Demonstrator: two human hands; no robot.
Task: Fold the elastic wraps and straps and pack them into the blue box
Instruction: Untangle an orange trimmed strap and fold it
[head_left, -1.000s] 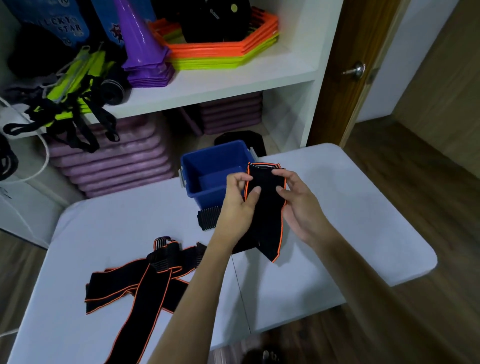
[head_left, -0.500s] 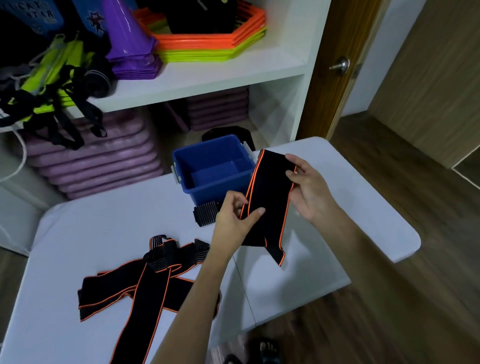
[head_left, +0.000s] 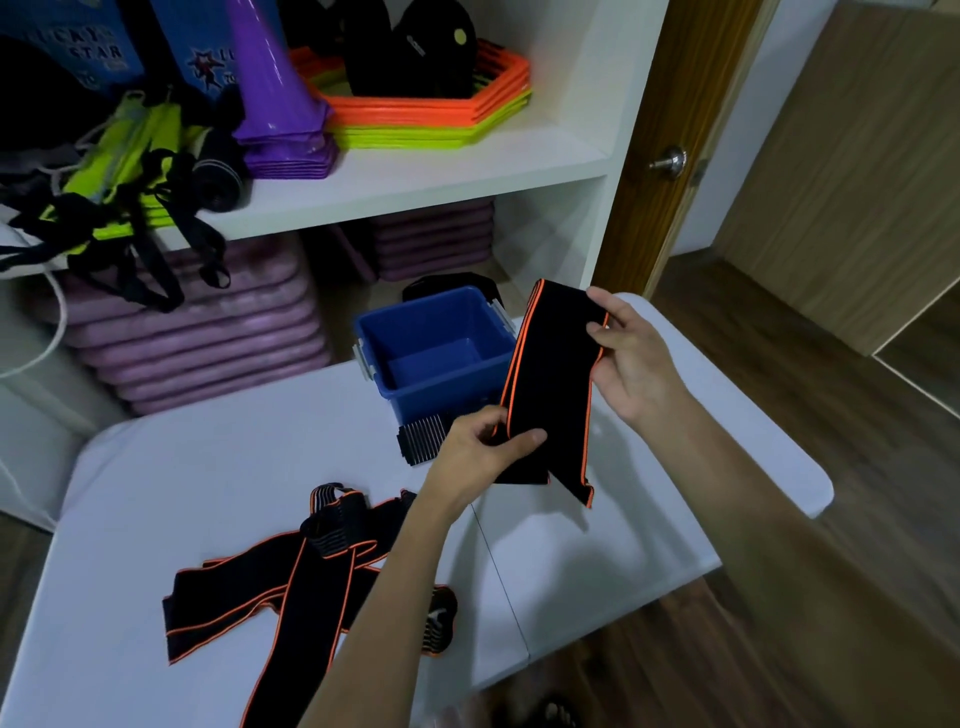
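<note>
Black elastic wrap with orange edging (head_left: 550, 374), centre frame: left hand (head_left: 478, 449) pinches lower fold, right hand (head_left: 631, 358) grips top, beside blue plastic box (head_left: 415, 332).

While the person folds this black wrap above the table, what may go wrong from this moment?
1. The wrap is held only by pinches: the left hand at its lower fold, the right hand near the top. Its loose tail hangs free, so the fold may slip open.
2. The blue box sits at the table's far edge; a push while packing might shift it off.
3. The other wraps lie crossed and may tangle when lifted.
</note>
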